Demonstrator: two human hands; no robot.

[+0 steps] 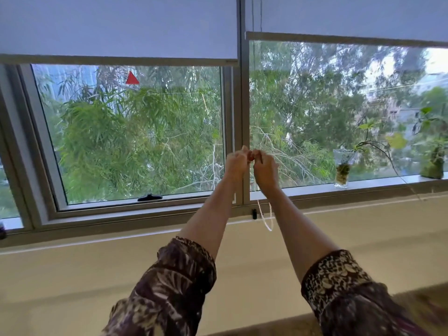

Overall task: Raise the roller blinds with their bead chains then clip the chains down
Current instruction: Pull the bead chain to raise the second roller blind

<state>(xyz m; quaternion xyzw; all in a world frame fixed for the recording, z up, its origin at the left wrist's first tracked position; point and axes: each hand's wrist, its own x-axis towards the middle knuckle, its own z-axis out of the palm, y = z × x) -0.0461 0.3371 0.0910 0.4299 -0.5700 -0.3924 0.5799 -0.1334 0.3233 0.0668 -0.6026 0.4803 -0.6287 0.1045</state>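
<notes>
Two pale roller blinds hang over the window. The left blind ends lower than the right blind. My left hand and my right hand are raised side by side in front of the frame post between the panes, both closed on the white bead chain. The chain's loop hangs below my right wrist, blurred. A small black chain clip sits on the lower frame just left of the loop. The chain's upper run shows faintly beside the right blind.
A glass vase with a plant cutting stands on the sill at right, a second plant at the far right. A black window handle sits on the left pane's lower frame. A beige ledge runs below the window.
</notes>
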